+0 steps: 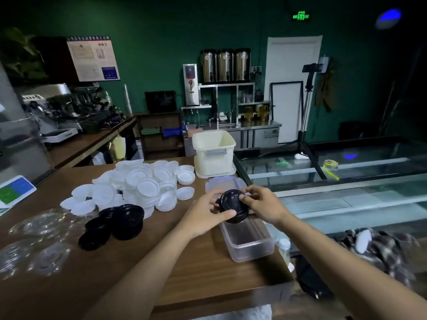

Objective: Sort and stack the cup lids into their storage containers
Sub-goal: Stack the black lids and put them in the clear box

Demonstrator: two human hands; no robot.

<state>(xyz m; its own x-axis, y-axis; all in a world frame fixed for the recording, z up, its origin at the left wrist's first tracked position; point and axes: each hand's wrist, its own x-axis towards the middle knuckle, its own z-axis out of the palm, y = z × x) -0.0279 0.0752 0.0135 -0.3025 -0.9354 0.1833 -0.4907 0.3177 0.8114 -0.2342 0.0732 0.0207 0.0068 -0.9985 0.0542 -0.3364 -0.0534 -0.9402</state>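
Black stack (232,205) pinched between left grip (206,218) and right grip (262,204), just over the clear tub (249,244), which looks empty. Left of the grips, black lids (115,224), white pile (138,185) and clear lids (39,241) lie loose on the desk (184,273). Sorting has barely started.

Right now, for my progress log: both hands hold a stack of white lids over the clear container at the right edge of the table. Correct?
One thing is wrong: the held lids are black, not white, as the head view shows. The left hand and right hand do hold them over the clear container at the right edge of the table; the white lids lie piled further left.
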